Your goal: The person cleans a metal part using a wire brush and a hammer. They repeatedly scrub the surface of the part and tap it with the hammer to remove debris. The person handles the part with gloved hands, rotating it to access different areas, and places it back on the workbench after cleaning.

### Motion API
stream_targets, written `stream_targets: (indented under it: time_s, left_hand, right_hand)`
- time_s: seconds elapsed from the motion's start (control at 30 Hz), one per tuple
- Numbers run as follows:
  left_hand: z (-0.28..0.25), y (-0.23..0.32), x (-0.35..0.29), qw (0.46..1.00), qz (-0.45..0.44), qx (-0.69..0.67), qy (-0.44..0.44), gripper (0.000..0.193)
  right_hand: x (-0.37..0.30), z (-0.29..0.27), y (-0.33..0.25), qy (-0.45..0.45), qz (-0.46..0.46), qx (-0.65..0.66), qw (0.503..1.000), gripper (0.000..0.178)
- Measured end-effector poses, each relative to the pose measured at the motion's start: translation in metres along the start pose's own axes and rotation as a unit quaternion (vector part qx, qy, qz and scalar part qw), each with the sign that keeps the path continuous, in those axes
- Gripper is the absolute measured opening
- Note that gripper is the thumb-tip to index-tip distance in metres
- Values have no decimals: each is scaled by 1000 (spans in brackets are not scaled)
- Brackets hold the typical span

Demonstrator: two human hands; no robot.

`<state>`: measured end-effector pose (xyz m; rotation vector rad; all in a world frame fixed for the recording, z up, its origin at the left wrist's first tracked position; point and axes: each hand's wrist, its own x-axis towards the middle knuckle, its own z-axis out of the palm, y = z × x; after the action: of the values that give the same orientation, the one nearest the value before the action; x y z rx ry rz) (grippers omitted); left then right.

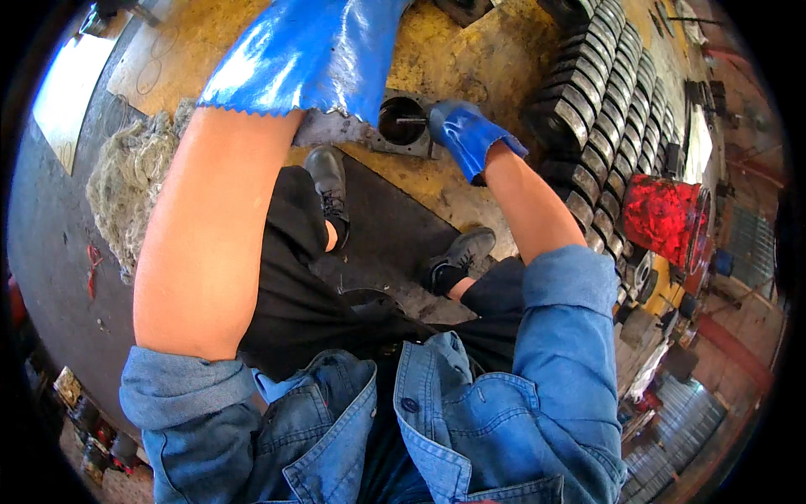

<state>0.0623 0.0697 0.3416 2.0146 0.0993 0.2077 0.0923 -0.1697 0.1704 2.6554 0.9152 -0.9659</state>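
My left arm stretches far forward, and the wide blue cuff of its rubber glove fills the top of the view. The left hand (315, 59) is cut off by the upper edge, so its fingers do not show. My right hand (464, 134), in a blue glove with a darker, dirty front, is closed around a thin metal rod (411, 121). That rod points left across the dark round opening of a grey metal block (416, 149). The block lies on the stained yellow surface beyond my shoes, partly covered by the left glove's cuff.
Long rows of dark round metal parts (592, 109) are stacked to the right. Beside them stands a red bucket (659, 220). A heap of pale tangled fibre (134, 181) lies at left, near a pale sheet (74, 101). My shoes (329, 181) are just nearer than the block.
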Motion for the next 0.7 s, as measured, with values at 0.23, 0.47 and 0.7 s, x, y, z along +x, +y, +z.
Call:
stream_targets:
  time_s: [0.23, 0.47, 0.7]
  left_hand:
    - [-2, -3, -1, 1000, -2, 0, -5, 54]
    - [1, -5, 0, 1000, -1, 1, -13, 54]
    - [1, 1, 3, 1000, 3, -4, -20, 53]
  right_hand:
    - [-2, 13, 2, -22, 41, 127, 991, 27]
    - [-54, -21, -33, -29, 52, 355, 933, 33]
    - [-44, 54, -26, -60, 104, 704, 700, 30]
